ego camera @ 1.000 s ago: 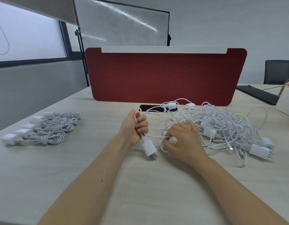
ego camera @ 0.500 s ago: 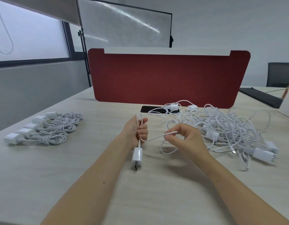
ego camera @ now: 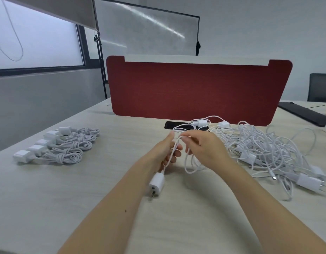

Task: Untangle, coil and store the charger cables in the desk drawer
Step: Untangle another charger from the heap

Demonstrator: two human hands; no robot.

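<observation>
Head view, only 1 camera.

- left grip [ego camera: 165,153]: fingers curled round a white charger cable [ego camera: 176,143], thumb pointing up. Its wall adapter [ego camera: 157,184] hangs below the fist, prongs down, at or just above the table [ego camera: 85,208]; cannot tell if it touches.
- right grip [ego camera: 207,149]: just beside the left one, thumb and fingertips pinching the same cable where it arches over the top of the left fist. A slack loop [ego camera: 188,168] of that cable droops under this hand towards the table.
- Both hands are raised over the middle of the table, forearms coming in from the bottom edge.
- Tangled pile [ego camera: 264,147] of white cables and adapters lies on the table right of the hands. The held cable runs back into it. 1 loose adapter [ego camera: 308,182] lies at the pile's near right edge, prongs pointing right.
- 5 coiled chargers [ego camera: 67,145] sit in a diagonal row at the left of the table, well apart from the hands, adapters on the left end of each bundle.
- Black phone [ego camera: 178,125] lies flat behind the hands, some cable over it.
- Red divider panel [ego camera: 195,90] stands across the far side of the table.
- Dark keyboard-like slab [ego camera: 304,114] is at far right, with a dark chair [ego camera: 320,87] behind it.
</observation>
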